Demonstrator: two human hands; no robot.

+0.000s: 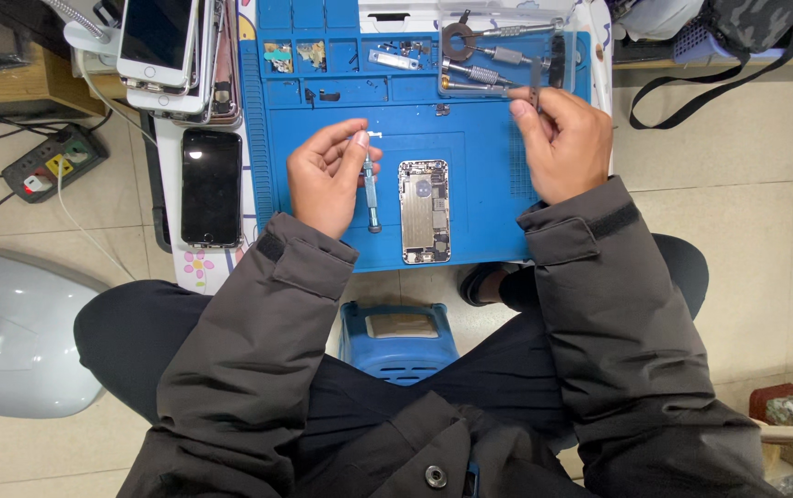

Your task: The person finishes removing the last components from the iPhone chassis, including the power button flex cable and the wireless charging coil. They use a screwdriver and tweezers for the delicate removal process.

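1. Left hand point(327, 175) at centre-left of the frame, palm turned up and inward, fingers curled, thumb and forefinger pinched on the top of a small screwdriver point(371, 194).
2. Screwdriver held nearly upright in the picture, tip end pointing down toward the lower edge of the blue mat point(489, 231), just left of the opened phone point(424, 211).
3. Opened phone lying flat at centre of the mat, inner parts showing, touched by neither hand.
4. Right hand point(562, 138) at upper right of centre, back of hand toward the camera, fingers closed narrowly on dark tweezers point(535, 88), raised over the clear tool tray point(503, 60).
5. Both forearms in grey jacket sleeves, angled inward from the lower frame toward the bench, wrists resting near the mat's lower edge.
6. Black phone point(211, 187) face up left of the mat; stack of phones point(175, 55) at upper left.
7. Power strip point(53, 162) on the floor at far left; blue stool point(398, 339) beneath the bench, between the knees.
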